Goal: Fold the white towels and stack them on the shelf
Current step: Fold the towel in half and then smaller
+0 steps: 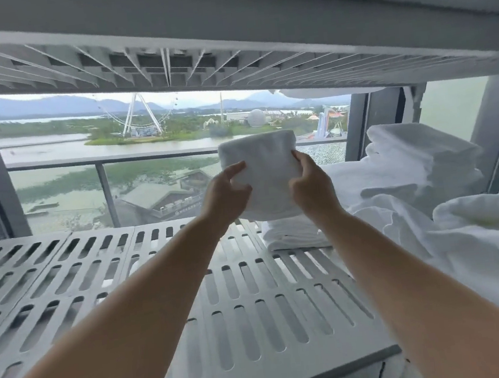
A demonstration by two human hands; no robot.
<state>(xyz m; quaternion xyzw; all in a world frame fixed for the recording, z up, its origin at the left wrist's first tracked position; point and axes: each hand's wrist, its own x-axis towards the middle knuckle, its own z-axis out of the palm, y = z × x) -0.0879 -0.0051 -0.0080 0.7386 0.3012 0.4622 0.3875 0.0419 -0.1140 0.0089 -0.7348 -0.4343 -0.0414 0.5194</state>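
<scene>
A folded white towel (261, 177) is held up in the air over the slatted grey shelf (147, 279), directly above a low stack of folded towels (296, 233) that lies on the shelf's far right part. Both hands grip it — the left hand (226, 196) pinches its left edge between thumb and curled fingers, and the right hand (312, 183) grips the right edge the same way, thumb on the near face. The towel's lower end hangs just above the stack; whether it touches cannot be told, since the hands and the towel hide the gap.

To the right, a taller pile of folded towels (423, 158) stands well back on the shelf, and nearer the viewer lies a loose heap of unfolded white towels (468, 233) (rumpled, spilling toward the shelf's front edge). Overhead runs the ribbed underside of an upper shelf (167, 59). Behind the shelf is a window (86, 175) with a balcony railing — beyond it water, green land and a Ferris wheel (139, 117).
</scene>
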